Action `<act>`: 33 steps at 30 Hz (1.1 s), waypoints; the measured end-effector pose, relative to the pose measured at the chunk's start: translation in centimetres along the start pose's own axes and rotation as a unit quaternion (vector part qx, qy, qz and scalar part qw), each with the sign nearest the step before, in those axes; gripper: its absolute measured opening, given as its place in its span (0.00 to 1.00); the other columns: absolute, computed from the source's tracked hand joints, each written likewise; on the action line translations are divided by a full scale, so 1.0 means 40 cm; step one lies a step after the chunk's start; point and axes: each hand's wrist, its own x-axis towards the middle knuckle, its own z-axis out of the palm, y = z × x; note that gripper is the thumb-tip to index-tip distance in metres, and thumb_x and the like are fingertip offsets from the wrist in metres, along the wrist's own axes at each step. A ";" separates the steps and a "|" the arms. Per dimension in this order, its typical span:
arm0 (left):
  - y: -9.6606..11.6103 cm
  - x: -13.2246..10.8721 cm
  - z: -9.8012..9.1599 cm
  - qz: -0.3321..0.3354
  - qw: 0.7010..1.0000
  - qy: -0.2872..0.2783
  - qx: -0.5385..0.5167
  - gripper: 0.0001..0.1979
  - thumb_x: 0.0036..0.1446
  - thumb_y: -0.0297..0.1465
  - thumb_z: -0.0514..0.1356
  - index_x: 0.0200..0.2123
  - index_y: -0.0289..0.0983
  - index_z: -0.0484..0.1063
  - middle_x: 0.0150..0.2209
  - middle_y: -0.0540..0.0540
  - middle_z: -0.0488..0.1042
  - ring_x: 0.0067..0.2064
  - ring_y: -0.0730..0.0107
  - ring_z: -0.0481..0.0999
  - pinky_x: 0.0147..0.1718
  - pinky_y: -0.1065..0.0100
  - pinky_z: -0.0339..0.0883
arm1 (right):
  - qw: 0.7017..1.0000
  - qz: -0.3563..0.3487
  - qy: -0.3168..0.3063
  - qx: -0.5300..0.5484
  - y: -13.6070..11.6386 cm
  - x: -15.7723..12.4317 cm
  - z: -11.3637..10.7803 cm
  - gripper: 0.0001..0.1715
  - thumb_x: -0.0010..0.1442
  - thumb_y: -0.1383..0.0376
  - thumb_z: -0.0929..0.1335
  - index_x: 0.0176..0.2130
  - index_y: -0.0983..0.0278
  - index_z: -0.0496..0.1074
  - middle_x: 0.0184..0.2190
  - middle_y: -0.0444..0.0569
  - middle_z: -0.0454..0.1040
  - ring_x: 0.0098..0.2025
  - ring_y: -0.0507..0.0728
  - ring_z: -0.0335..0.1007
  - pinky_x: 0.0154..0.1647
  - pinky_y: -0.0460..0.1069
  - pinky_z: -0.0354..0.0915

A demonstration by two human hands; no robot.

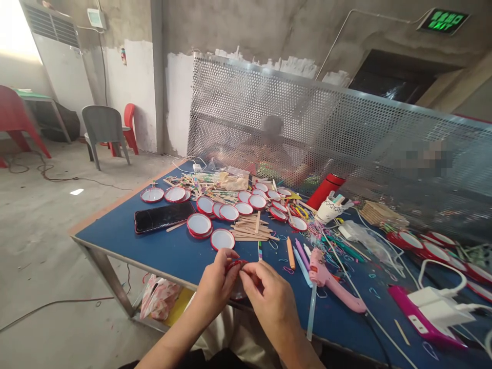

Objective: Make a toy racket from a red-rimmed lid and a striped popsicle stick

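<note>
At the front edge of the table my left hand (218,279) grips a red-rimmed jar lid (239,294), mostly hidden behind the fingers. My right hand (271,291) is pinched at the lid's top edge, close to the left thumb; anything small between its fingertips cannot be made out. Just beyond the hands lie a white-faced, red-rimmed lid (222,239) and a stack of wooden craft sticks (251,228). A stick with a coloured end (260,250) is right behind the fingers. Crayon-like sticks, including an orange one (291,253), lie to the right.
A pink glue gun (338,292) with its cord lies right of my hands, near a magenta power strip (423,320) with white chargers. A phone (164,217) is at left. A red bottle (326,190) and pen cup (329,210) stand before a perforated metal screen (246,87).
</note>
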 end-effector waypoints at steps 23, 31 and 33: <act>0.018 0.004 -0.011 0.036 0.995 -0.048 0.075 0.12 0.65 0.36 0.51 0.40 0.40 0.73 0.35 0.45 0.82 0.34 0.66 0.79 0.34 0.70 0.67 | 0.979 0.116 0.062 0.153 -0.007 -0.016 0.024 0.14 0.64 0.62 0.67 0.27 0.61 0.70 0.19 0.39 0.68 0.20 0.50 0.61 0.21 0.43 0.60; 0.011 0.018 -0.025 -0.025 0.999 -0.023 0.006 0.12 0.66 0.38 0.55 0.47 0.40 0.71 0.26 0.54 0.72 0.25 0.70 0.68 0.26 0.72 0.60 | 0.986 0.165 -0.013 -0.009 0.138 0.022 -0.083 0.19 0.71 0.55 0.62 0.33 0.61 0.72 0.23 0.43 0.74 0.25 0.54 0.69 0.27 0.46 0.61; 0.010 0.027 -0.030 -0.020 0.999 -0.039 -0.005 0.13 0.66 0.39 0.55 0.46 0.39 0.73 0.27 0.53 0.73 0.26 0.70 0.68 0.27 0.72 0.61 | 0.967 0.151 -0.109 -0.173 0.196 0.060 -0.111 0.18 0.71 0.59 0.61 0.34 0.61 0.73 0.30 0.47 0.79 0.32 0.56 0.74 0.35 0.48 0.63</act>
